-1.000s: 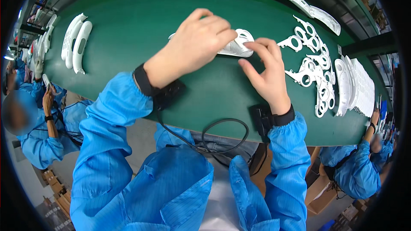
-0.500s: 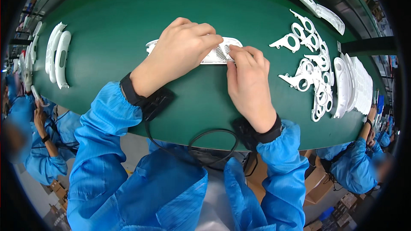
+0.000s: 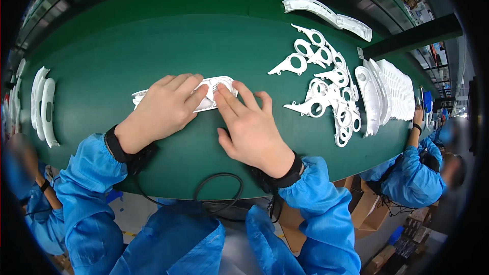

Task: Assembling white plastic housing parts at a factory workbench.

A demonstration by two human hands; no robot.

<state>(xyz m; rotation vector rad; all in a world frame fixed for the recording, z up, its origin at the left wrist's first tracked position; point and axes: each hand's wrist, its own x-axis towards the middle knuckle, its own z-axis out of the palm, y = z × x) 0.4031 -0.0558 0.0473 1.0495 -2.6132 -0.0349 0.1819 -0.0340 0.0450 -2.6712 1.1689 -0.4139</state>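
Note:
A long white plastic housing (image 3: pixel 208 106) lies on the green table in front of me, its right end showing a round, perforated patch. My left hand (image 3: pixel 165 106) is closed over its left and middle part, hiding much of it. Stretched and spread, the fingers of my right hand (image 3: pixel 252 127) press on the right end beside the perforated patch, the thumb standing apart. A thin white piece seems to lie inside that end, but its outline is partly hidden by my fingertips.
Several white ring-shaped brackets (image 3: pixel 296 63) lie in a loose pile to the right. Beyond them stands a row of white housings (image 3: pixel 368 99); two curved white pieces (image 3: pixel 310 6) lie at the back. More white shells (image 3: pixel 48 104) are at the left. Co-workers in blue (image 3: pixel 412 173) sit on both sides.
My right fingers have gone from a bent, pinching pose at the housing's right end to stretched and spread on it. The view has shifted, so the table's things appear further left.

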